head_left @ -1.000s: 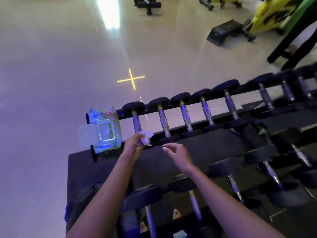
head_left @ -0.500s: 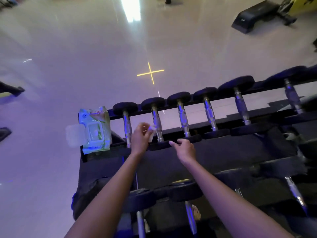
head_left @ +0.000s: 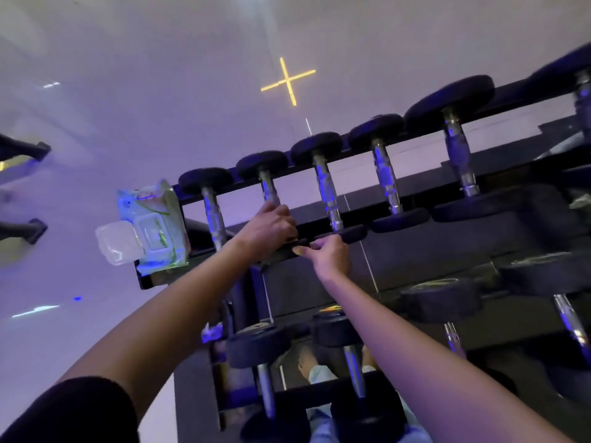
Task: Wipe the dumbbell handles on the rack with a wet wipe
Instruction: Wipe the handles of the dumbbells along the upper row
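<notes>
The left hand [head_left: 271, 225] is clenched round the near end of the second chrome dumbbell handle [head_left: 268, 190], whose long axis runs straight away from it; the right hand [head_left: 331, 255] grips the black steel rack [head_left: 415, 251] alongside.

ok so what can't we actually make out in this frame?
Head view only:
- Wet wipe: not visible; left hand curls round the second handle and would cover it.
- Right hand: gripping or resting on the rack? Its own back hides the fingers.
- Far-right dumbbell: blurred, cut by the right edge.
- Wipe pack label: too blurred to read.
</notes>
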